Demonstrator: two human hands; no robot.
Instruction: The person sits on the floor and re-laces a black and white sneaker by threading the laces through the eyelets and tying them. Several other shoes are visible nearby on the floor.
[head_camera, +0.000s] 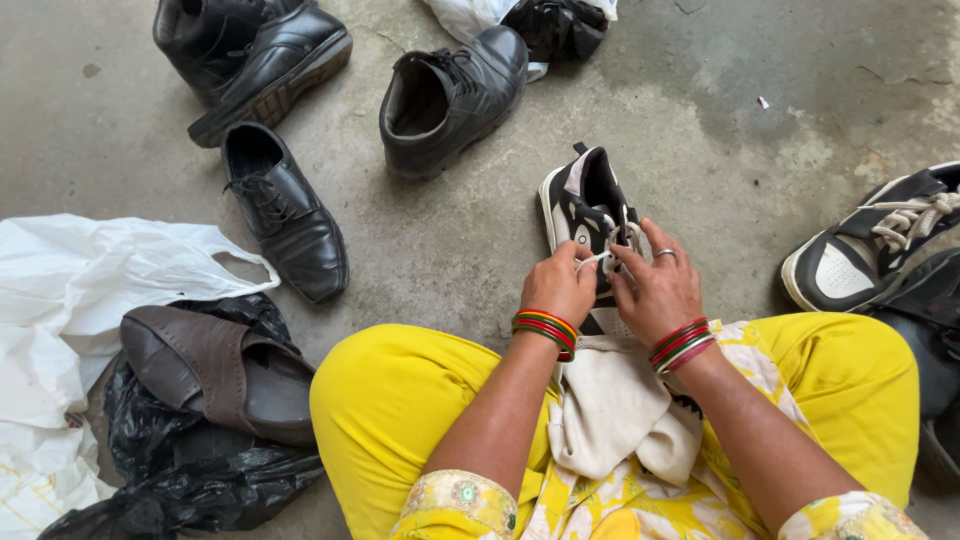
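Yellow trousers (400, 400) fill the bottom of the view, knees spread wide, and a cream cloth (610, 410) lies in the lap between them, close under the wrists where it is handy. Both forearms reach forward over it to a black and white sneaker (585, 215) that stands on the concrete floor (480, 240) just ahead of the knees, its toe toward the person and its open heel pointing away, so the lacing faces up toward the hands.

The left hand (558, 288) is curled, its fingertips pinching a white lace (598, 260) at the tongue of the shoe. The right hand (658, 290), with a ring on one finger, pinches the same lace from the other side; thumb and forefinger close on it just above the eyelets. The two grips nearly touch, with the sneaker directly under and beyond the fingertips.

A matching sneaker (870, 250) lies well apart to the right. Black leather shoes (450, 95) lie scattered farther off, and a brown slipper (215, 370) rests on a black bag (190, 490) beside a white bag (90, 290) on the left.
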